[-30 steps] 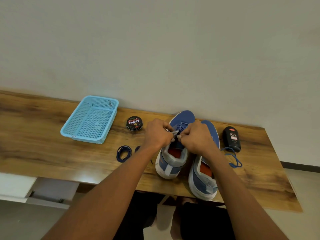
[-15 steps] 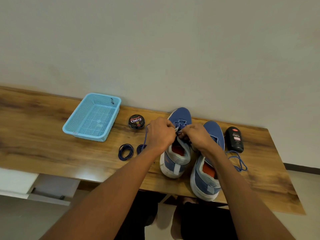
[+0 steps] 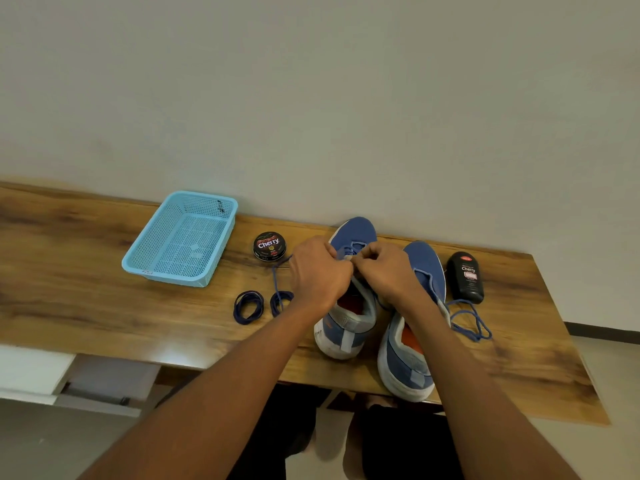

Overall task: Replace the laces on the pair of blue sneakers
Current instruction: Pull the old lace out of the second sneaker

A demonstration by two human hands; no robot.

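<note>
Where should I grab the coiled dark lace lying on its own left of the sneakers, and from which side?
Pinch the coiled dark lace across its bundled strands on the left arc, coming from above. It lies flat on the table as an open ring, so a pinch gathers every loop, and its left side is bare wood, away from the second coil.

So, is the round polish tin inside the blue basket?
No, the polish tin sits on the table beside the basket.
</note>
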